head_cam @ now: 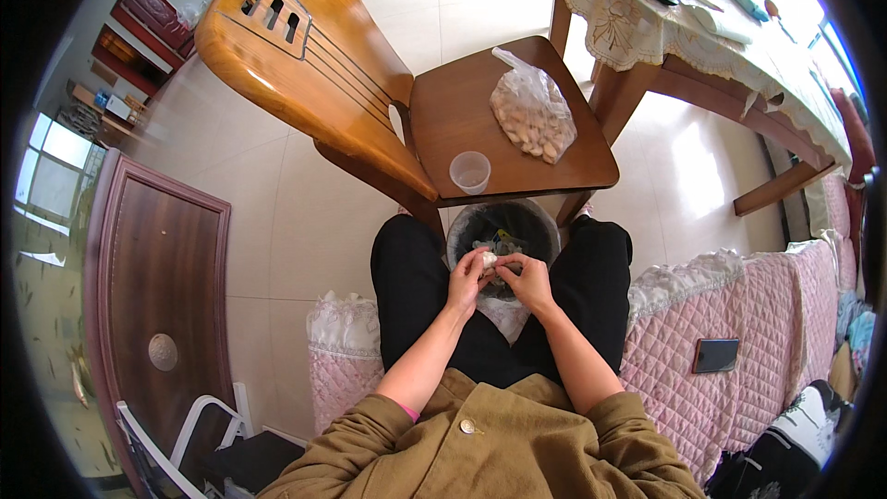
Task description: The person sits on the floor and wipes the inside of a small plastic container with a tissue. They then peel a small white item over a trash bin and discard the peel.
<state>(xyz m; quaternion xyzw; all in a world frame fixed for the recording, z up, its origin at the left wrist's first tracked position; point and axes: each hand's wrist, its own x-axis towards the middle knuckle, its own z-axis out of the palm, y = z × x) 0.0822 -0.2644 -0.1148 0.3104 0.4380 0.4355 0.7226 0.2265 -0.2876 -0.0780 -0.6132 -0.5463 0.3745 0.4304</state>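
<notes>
Over a lined waste bin (551,229) between my knees, my left hand (468,278) holds a small whitish piece (489,260), which looks like a garlic bulb or clove. The fingertips of my right hand (528,282) pinch at its right side. Scraps lie inside the bin below my fingers. Just beyond it, a clear plastic cup (470,172) stands near the front edge of a wooden chair's seat (450,118). A knotted clear plastic bag (533,111) full of pale cloves or nuts lies farther back on that seat.
The chair's tall wooden back (326,62) rises at the left. A table with a lace cloth (624,21) stands at the upper right. Beside my right leg, a phone (716,355) lies on the pink quilted cover (679,305). A white-framed folding item (201,416) is at lower left.
</notes>
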